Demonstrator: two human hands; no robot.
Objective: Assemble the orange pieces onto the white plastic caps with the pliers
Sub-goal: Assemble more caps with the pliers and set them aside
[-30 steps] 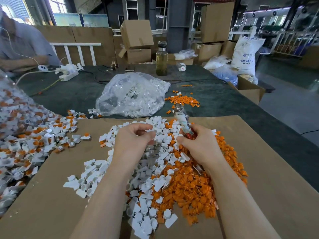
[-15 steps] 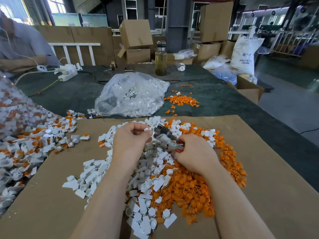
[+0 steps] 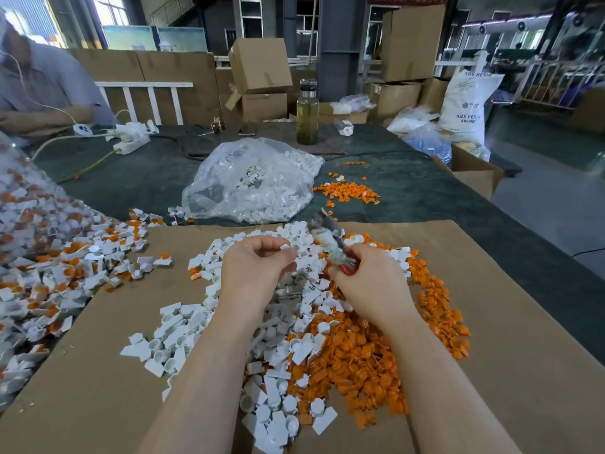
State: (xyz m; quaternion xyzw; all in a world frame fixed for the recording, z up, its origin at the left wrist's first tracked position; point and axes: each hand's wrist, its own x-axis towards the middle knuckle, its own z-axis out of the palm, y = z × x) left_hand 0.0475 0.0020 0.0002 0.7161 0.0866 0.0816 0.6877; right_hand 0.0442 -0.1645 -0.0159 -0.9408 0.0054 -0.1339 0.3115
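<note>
i see a big brown cardboard sheet (image 3: pixel 491 322) under my hands. the orange pieces (image 3: pixel 360 355) lie below my right hand (image 3: pixel 373 283), which grips the pliers (image 3: pixel 327 239). my left hand (image 3: pixel 255 270) pinches one white cap (image 3: pixel 285 246), just left of the pliers.

One pliers (image 3: pixel 328 239), one bottle (image 3: pixel 307 116), two hands.

White plastic caps (image 3: pixel 183 335) lie heaped on brown cardboard beside a pile of orange pieces (image 3: pixel 363 362); the blurred pliers (image 3: pixel 327 237) tilt upward above them.
</note>
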